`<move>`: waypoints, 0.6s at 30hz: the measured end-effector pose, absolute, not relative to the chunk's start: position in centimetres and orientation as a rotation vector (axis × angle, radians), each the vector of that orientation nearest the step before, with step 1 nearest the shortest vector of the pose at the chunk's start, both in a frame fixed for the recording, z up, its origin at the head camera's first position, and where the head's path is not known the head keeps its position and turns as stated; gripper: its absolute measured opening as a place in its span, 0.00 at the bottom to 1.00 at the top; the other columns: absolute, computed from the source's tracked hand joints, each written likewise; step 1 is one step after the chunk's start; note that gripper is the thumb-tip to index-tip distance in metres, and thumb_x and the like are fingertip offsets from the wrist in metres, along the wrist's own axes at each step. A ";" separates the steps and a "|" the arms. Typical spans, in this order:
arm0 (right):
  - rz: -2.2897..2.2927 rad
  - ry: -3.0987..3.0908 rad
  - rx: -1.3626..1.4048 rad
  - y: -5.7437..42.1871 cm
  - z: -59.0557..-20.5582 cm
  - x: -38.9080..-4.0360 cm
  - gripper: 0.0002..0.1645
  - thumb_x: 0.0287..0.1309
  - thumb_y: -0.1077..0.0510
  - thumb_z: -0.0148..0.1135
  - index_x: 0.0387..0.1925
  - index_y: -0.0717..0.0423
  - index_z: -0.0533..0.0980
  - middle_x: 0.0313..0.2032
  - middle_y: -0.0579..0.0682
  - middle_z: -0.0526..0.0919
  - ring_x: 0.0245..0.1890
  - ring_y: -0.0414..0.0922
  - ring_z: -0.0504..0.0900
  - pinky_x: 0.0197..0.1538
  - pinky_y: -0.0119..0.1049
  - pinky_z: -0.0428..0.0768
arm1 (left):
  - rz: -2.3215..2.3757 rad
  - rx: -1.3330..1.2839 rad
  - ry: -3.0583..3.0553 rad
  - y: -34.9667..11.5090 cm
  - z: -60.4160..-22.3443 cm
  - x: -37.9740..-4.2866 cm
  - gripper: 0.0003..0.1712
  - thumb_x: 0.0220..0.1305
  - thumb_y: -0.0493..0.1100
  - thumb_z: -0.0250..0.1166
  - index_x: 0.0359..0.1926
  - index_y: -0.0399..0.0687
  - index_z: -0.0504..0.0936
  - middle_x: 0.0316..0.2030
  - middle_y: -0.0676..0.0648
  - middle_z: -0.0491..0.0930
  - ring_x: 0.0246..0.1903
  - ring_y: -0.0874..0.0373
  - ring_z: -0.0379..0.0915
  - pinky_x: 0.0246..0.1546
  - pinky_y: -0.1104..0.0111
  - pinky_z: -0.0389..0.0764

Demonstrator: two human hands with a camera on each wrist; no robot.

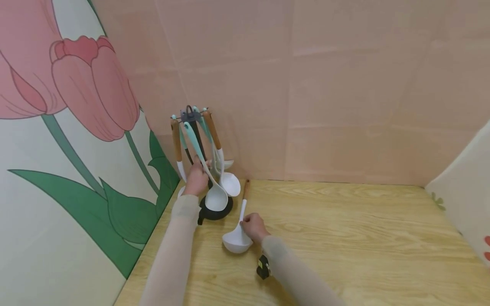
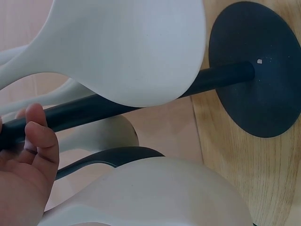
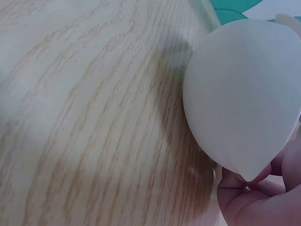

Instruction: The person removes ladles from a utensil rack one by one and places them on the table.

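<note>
The left hand [image 1: 195, 179] grips the pole [image 2: 75, 112] of the rack [image 1: 221, 214], fingers curled; hanging utensils [image 1: 216, 199] partly cover it. The right hand [image 1: 254, 227] pinches the ladle [image 1: 236, 242], right of the rack; the bowl partly hides its fingers.

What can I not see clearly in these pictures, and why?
Head view: the leftmost brown-handled utensil, its lower end partly behind the left hand.
Head view: the black object by the right sleeve, too small to identify.
Left wrist view: the stand's pole, its upper end cut off by the left edge.
Right wrist view: the ladle's bowl, partly cut off by the right edge.
</note>
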State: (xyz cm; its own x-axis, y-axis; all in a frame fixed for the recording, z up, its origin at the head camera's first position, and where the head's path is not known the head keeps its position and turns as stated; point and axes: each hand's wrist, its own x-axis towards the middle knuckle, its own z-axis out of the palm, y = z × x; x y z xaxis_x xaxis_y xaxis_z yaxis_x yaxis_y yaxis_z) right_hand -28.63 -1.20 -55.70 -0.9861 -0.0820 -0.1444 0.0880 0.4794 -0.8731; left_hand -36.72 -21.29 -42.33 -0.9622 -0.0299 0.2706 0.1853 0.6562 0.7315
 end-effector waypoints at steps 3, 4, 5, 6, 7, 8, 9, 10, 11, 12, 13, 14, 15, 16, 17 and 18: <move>-1.518 2.546 0.015 -1.2 -55.7 -28.7 0.06 0.56 0.64 0.59 0.30 0.65 0.80 0.29 0.54 0.80 0.30 0.44 0.76 0.32 0.34 0.76 | -1.194 -0.117 -2.624 -21.2 -42.3 -36.7 0.15 0.73 0.45 0.45 0.55 0.42 0.60 0.47 0.37 0.75 0.46 0.47 0.72 0.46 0.53 0.73; -1.518 2.543 0.009 -1.2 -55.7 -28.7 0.07 0.56 0.64 0.59 0.30 0.65 0.80 0.30 0.54 0.80 0.30 0.44 0.76 0.32 0.34 0.76 | -1.193 -0.113 -2.626 -21.2 -42.2 -36.7 0.15 0.73 0.45 0.45 0.56 0.43 0.60 0.47 0.37 0.75 0.46 0.47 0.72 0.46 0.54 0.73; -1.520 2.540 0.001 -1.2 -55.7 -28.7 0.07 0.56 0.65 0.59 0.31 0.65 0.80 0.30 0.54 0.80 0.30 0.44 0.76 0.32 0.34 0.76 | -1.190 -0.109 -2.626 -21.2 -42.2 -36.7 0.15 0.73 0.45 0.45 0.56 0.43 0.59 0.48 0.37 0.75 0.47 0.47 0.72 0.46 0.54 0.73; -1.522 2.539 -0.009 -1.2 -55.6 -28.7 0.06 0.56 0.65 0.59 0.31 0.66 0.80 0.30 0.54 0.80 0.30 0.44 0.76 0.32 0.34 0.76 | -1.186 -0.109 -2.626 -21.2 -42.2 -36.7 0.16 0.74 0.45 0.45 0.56 0.43 0.59 0.48 0.37 0.75 0.46 0.47 0.72 0.46 0.54 0.73; -1.526 2.536 -0.016 -1.3 -55.6 -28.8 0.06 0.56 0.65 0.59 0.32 0.66 0.80 0.30 0.54 0.80 0.31 0.44 0.76 0.33 0.34 0.77 | -1.185 -0.110 -2.624 -21.2 -42.2 -36.7 0.16 0.73 0.45 0.45 0.56 0.42 0.59 0.48 0.37 0.75 0.46 0.47 0.72 0.46 0.54 0.73; -1.531 2.537 -0.021 -1.3 -55.5 -28.8 0.06 0.55 0.65 0.59 0.32 0.66 0.80 0.30 0.54 0.80 0.31 0.44 0.77 0.33 0.35 0.77 | -1.189 -0.116 -2.622 -21.2 -42.2 -36.7 0.17 0.73 0.45 0.45 0.57 0.41 0.59 0.47 0.37 0.75 0.46 0.47 0.72 0.46 0.54 0.73; -1.534 2.538 -0.028 -1.3 -55.5 -28.8 0.06 0.55 0.66 0.59 0.32 0.66 0.80 0.31 0.54 0.80 0.31 0.44 0.77 0.33 0.35 0.77 | -1.192 -0.118 -2.619 -21.2 -42.1 -36.7 0.17 0.73 0.44 0.45 0.57 0.41 0.60 0.47 0.37 0.75 0.46 0.47 0.72 0.45 0.54 0.73; -1.536 2.542 -0.035 -1.4 -55.5 -28.8 0.06 0.55 0.66 0.59 0.32 0.66 0.80 0.31 0.55 0.80 0.31 0.44 0.77 0.33 0.35 0.77 | -1.196 -0.121 -2.617 -21.2 -42.1 -36.6 0.17 0.73 0.44 0.46 0.57 0.41 0.60 0.47 0.38 0.76 0.46 0.47 0.73 0.45 0.54 0.73; -1.532 2.548 -0.035 -1.4 -55.5 -28.9 0.06 0.55 0.66 0.59 0.32 0.66 0.80 0.30 0.55 0.80 0.31 0.45 0.77 0.33 0.35 0.77 | -1.199 -0.127 -2.614 -21.2 -42.0 -36.6 0.17 0.73 0.44 0.46 0.57 0.40 0.60 0.47 0.38 0.76 0.46 0.47 0.73 0.45 0.54 0.73; -1.527 2.554 -0.040 -1.4 -55.5 -28.9 0.06 0.55 0.66 0.60 0.32 0.66 0.80 0.30 0.55 0.80 0.31 0.44 0.77 0.34 0.35 0.77 | -1.199 -0.135 -2.613 -21.2 -42.0 -36.6 0.18 0.73 0.43 0.47 0.58 0.40 0.60 0.47 0.38 0.76 0.47 0.47 0.73 0.45 0.54 0.73; -1.523 2.553 -0.038 -1.4 -55.6 -29.0 0.06 0.55 0.65 0.60 0.32 0.66 0.80 0.31 0.54 0.81 0.31 0.44 0.77 0.34 0.35 0.77 | -1.203 -0.138 -2.613 -21.2 -42.0 -36.5 0.18 0.72 0.43 0.47 0.58 0.39 0.60 0.47 0.38 0.76 0.47 0.47 0.73 0.45 0.54 0.73; -1.518 2.554 -0.039 -1.5 -55.6 -29.0 0.06 0.55 0.65 0.60 0.32 0.66 0.80 0.31 0.54 0.81 0.31 0.44 0.77 0.34 0.35 0.77 | -1.203 -0.140 -2.615 -21.2 -42.0 -36.5 0.18 0.72 0.43 0.47 0.58 0.40 0.60 0.47 0.38 0.76 0.48 0.47 0.73 0.45 0.54 0.74; -1.514 2.556 -0.046 -1.5 -55.6 -29.1 0.06 0.55 0.65 0.60 0.32 0.66 0.80 0.31 0.54 0.81 0.31 0.44 0.77 0.34 0.35 0.77 | -1.198 -0.139 -2.617 -21.2 -42.0 -36.6 0.18 0.72 0.42 0.47 0.58 0.40 0.59 0.47 0.38 0.76 0.49 0.47 0.73 0.46 0.54 0.74; -1.511 2.554 -0.044 -1.6 -55.7 -29.1 0.06 0.55 0.65 0.60 0.32 0.66 0.80 0.31 0.54 0.81 0.31 0.44 0.77 0.34 0.34 0.77 | -1.193 -0.138 -2.621 -21.2 -42.0 -36.6 0.18 0.72 0.43 0.47 0.58 0.40 0.59 0.48 0.38 0.76 0.49 0.47 0.73 0.46 0.54 0.74; -1.512 2.546 -0.038 -1.6 -55.7 -29.2 0.06 0.55 0.65 0.60 0.32 0.65 0.80 0.31 0.54 0.81 0.32 0.44 0.77 0.34 0.34 0.77 | -1.190 -0.136 -2.622 -21.2 -42.1 -36.6 0.18 0.72 0.43 0.47 0.58 0.41 0.59 0.48 0.38 0.76 0.50 0.47 0.73 0.47 0.53 0.74; -1.515 2.538 -0.034 -1.7 -55.7 -29.2 0.06 0.56 0.65 0.60 0.32 0.65 0.80 0.31 0.54 0.80 0.32 0.44 0.77 0.34 0.34 0.77 | -1.191 -0.134 -2.624 -21.2 -42.1 -36.6 0.17 0.73 0.43 0.47 0.58 0.41 0.59 0.48 0.38 0.76 0.49 0.47 0.73 0.47 0.53 0.73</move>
